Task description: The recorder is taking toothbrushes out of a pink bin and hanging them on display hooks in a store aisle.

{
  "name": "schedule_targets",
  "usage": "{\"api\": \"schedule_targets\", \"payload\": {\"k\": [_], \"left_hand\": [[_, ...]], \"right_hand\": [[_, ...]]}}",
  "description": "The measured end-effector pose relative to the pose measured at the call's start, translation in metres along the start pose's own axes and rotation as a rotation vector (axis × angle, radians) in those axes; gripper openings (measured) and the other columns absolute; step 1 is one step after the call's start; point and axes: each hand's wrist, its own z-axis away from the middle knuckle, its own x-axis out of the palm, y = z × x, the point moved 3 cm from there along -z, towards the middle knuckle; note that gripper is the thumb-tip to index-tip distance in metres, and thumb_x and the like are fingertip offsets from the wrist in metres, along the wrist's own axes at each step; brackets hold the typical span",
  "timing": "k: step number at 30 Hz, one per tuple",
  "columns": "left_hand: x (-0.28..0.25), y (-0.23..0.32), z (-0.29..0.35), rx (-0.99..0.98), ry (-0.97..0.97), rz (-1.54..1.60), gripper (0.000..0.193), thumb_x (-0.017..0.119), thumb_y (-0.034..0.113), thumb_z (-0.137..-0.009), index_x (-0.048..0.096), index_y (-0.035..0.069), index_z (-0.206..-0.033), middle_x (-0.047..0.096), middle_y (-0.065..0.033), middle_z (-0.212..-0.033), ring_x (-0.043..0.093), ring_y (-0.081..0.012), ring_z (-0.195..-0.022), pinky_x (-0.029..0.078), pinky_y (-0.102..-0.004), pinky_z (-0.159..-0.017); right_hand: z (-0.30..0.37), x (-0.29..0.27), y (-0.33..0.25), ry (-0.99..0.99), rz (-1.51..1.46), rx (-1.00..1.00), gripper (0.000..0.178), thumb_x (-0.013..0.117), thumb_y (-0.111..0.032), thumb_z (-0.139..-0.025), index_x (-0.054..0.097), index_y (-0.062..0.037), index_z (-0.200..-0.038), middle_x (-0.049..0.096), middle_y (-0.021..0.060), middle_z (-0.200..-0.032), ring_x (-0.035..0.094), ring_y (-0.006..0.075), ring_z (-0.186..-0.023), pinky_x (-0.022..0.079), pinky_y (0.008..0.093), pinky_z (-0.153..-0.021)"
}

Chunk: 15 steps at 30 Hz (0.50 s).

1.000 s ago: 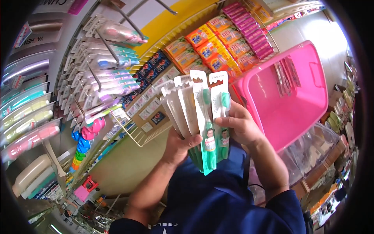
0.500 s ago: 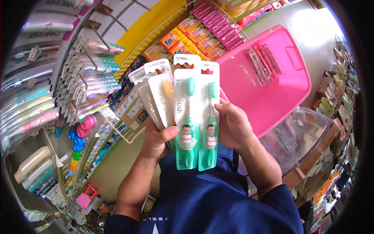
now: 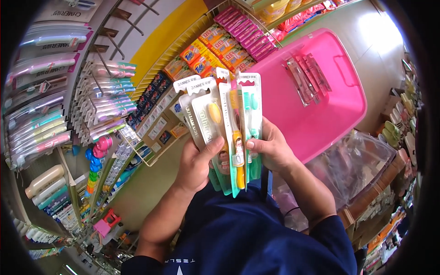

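Several packaged toothbrushes are fanned upright between my two hands in front of my body. My left hand (image 3: 197, 165) is closed around the left packs, its thumb pressed over a yellow-headed toothbrush pack (image 3: 204, 117). In the middle, a yellow toothbrush pack (image 3: 238, 158) stands turned partly edge-on. My right hand (image 3: 274, 149) grips the right side of the bunch, where a green toothbrush pack (image 3: 253, 105) shows, its thumb lying near the yellow pack. Fingers behind the packs are hidden.
A pink plastic tub (image 3: 348, 114) holding a few slim packs (image 3: 307, 78) stands at right. Toothbrush packs (image 3: 110, 98) hang on hooks at left. Beyond my hands, a wire rack (image 3: 158, 59) carries boxed goods (image 3: 197, 52). Clear plastic wrap (image 3: 343, 167) lies at lower right.
The green toothbrush pack at the front centre has shifted, and a yellow toothbrush pack now shows there, turned edge-on. My hands have come closer together, the bunch more tightly gathered.
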Motion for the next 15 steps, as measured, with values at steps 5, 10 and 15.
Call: {"api": "schedule_targets", "payload": {"k": [5, 10, 15], "left_hand": [[0.015, -0.006, -0.011, -0.065, -0.047, 0.098, 0.037, 0.056, 0.018, -0.097, 0.050, -0.002, -0.128, 0.060, -0.0088, -0.120, 0.057, -0.0146, -0.110, 0.046, -0.0305, -0.094], [0.029, -0.031, -0.032, 0.055, -0.161, -0.133, 0.041, 0.057, 0.022, -0.098, 0.047, -0.001, -0.131, 0.057, -0.0079, -0.120, 0.054, -0.0133, -0.110, 0.044, -0.0290, -0.094], [0.066, -0.066, -0.066, 0.152, -0.094, -0.135, 0.031, 0.062, 0.022, -0.095, 0.059, -0.002, -0.114, 0.065, -0.0068, -0.100, 0.061, -0.0113, -0.090, 0.050, -0.0260, -0.077]], "right_hand": [[0.012, -0.007, -0.016, 0.004, 0.011, 0.018, 0.070, 0.079, -0.015, -0.077, 0.042, -0.0007, -0.135, 0.059, 0.0092, -0.120, 0.059, 0.0186, -0.109, 0.046, 0.0355, -0.098], [0.017, -0.009, -0.014, 0.068, 0.035, -0.049, 0.076, 0.073, -0.010, -0.084, 0.029, -0.0037, -0.145, 0.052, 0.0120, -0.131, 0.050, 0.0228, -0.123, 0.038, 0.0375, -0.106], [0.020, -0.059, -0.027, 0.214, 0.165, -0.185, 0.091, 0.081, -0.018, -0.075, 0.027, -0.0017, -0.146, 0.050, 0.0120, -0.136, 0.047, 0.0229, -0.127, 0.035, 0.0367, -0.109]]}}
